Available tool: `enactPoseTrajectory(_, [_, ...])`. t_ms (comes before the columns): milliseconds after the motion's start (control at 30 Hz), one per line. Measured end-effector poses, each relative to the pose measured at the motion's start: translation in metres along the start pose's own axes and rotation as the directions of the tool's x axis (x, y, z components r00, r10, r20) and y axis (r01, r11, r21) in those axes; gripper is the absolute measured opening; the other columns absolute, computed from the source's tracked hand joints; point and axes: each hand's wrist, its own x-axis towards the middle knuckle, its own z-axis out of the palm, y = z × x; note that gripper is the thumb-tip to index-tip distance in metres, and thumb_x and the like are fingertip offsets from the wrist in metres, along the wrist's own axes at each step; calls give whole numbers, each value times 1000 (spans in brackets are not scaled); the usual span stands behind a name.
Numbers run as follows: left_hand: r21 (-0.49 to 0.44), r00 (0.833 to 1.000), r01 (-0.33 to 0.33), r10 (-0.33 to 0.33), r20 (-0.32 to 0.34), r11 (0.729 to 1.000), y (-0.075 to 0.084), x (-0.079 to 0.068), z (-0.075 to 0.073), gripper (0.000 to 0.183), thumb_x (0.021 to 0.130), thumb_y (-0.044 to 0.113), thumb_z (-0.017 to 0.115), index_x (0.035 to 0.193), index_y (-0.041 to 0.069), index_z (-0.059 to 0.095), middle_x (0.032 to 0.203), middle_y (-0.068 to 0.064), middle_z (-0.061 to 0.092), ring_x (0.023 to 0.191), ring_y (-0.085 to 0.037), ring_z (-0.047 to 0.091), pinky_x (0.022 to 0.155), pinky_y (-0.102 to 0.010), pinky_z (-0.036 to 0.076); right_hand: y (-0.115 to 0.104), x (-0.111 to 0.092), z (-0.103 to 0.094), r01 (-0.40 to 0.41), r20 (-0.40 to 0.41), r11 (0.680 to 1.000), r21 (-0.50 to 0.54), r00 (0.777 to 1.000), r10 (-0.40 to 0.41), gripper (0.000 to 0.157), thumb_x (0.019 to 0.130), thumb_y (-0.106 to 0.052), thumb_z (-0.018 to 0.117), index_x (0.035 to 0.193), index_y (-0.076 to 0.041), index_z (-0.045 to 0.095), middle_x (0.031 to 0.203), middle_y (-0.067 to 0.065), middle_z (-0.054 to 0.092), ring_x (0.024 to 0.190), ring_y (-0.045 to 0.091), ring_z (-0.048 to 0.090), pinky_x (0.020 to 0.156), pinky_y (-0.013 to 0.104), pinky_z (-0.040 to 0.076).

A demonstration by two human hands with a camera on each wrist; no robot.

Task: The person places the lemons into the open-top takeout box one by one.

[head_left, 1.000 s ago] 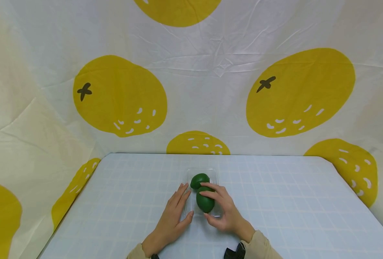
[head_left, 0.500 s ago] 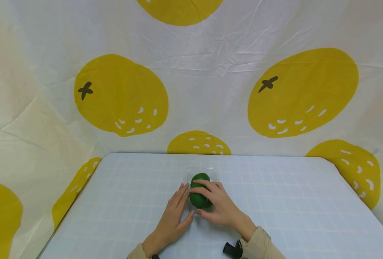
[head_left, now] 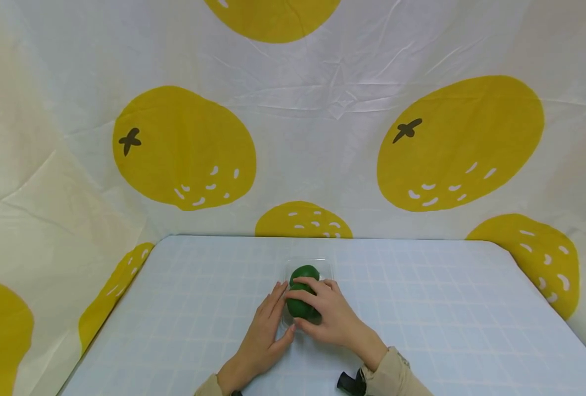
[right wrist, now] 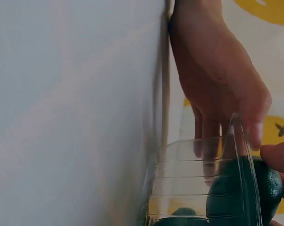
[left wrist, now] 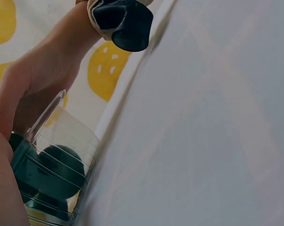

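Note:
A clear plastic box (head_left: 327, 267) stands on the table with dark green, smooth avocados in it. My right hand (head_left: 340, 316) holds the nearer avocado (head_left: 299, 308) between thumb and fingers, low at the box's left side. Just beyond it lies another avocado (head_left: 305, 271), partly covered by the right fingers. More dark green shows under the held one at its right. My left hand (head_left: 259, 335) lies along the box's left wall, fingers straight and thumb apart. Through the box wall (left wrist: 68, 125) in the left wrist view, a rounded avocado (left wrist: 61, 172) shows.
A pale blue checked cloth covers the table (head_left: 446, 308). Behind it hangs a white curtain (head_left: 318, 154) printed with big yellow fruit. A black wrist device (head_left: 352, 382) sits below the right sleeve (head_left: 394, 377).
My right hand has moved left with the avocado, from the box's right half to its left side near my left fingers. My left hand has stayed in place.

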Motion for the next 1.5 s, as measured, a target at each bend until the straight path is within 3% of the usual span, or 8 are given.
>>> enactPoseTrajectory(233, [-14, 1000, 24, -24, -1, 1000, 2, 1, -1, 72, 98, 30, 57, 155, 0, 26, 158, -17, 32, 145, -36, 30, 118, -39, 20, -2, -2, 5, -62, -4, 998, 17, 998, 62, 53, 89, -32, 70, 136, -11, 55, 137, 7, 58, 120, 19, 56, 93, 48, 42])
enactPoseTrajectory(533, [-19, 1000, 28, -28, 3, 999, 2, 1, -1, 73, 97, 29, 57, 155, -1, 25, 158, -18, 32, 145, -35, 29, 120, -33, 15, -3, -3, 6, -77, -5, 997, 24, 997, 77, 52, 89, -30, 71, 135, -11, 58, 137, 9, 58, 124, 21, 55, 95, 49, 41])
enactPoseTrajectory(867, [-28, 1000, 18, -18, 7, 999, 2, 1, 0, 70, 97, 26, 57, 154, -2, 28, 158, -17, 31, 145, -38, 29, 117, -44, 23, -4, -4, 9, -72, -24, 997, -26, 997, 72, 50, 92, -30, 68, 137, -11, 60, 134, 8, 61, 121, 26, 57, 96, 52, 41])
enactPoseTrajectory(1033, [-40, 1000, 19, -19, 6, 999, 2, 1, -1, 69, 96, 24, 58, 153, -1, 30, 157, -17, 33, 144, -38, 30, 118, -40, 20, -5, -4, 10, -109, -15, 994, -31, 994, 108, 49, 89, -33, 73, 130, -11, 59, 131, 5, 62, 118, 23, 58, 98, 51, 40])
enactPoseTrajectory(1233, [-41, 1000, 12, -12, 11, 999, 3, 2, -1, 67, 96, 24, 58, 152, -2, 32, 157, -18, 33, 144, -39, 30, 119, -38, 18, -5, -5, 11, -107, -56, 994, 5, 993, 107, 34, 87, -27, 75, 117, -13, 66, 125, 6, 65, 117, 22, 59, 98, 52, 40])
enactPoseTrajectory(1500, [-16, 1000, 6, -6, 26, 1000, 2, 0, -1, 64, 96, 22, 58, 151, -2, 35, 157, -18, 32, 144, -38, 30, 117, -44, 25, -6, -3, 12, -81, -81, 996, -23, 994, 79, 25, 85, -21, 77, 108, -15, 71, 118, 5, 68, 112, 22, 62, 96, 54, 42])
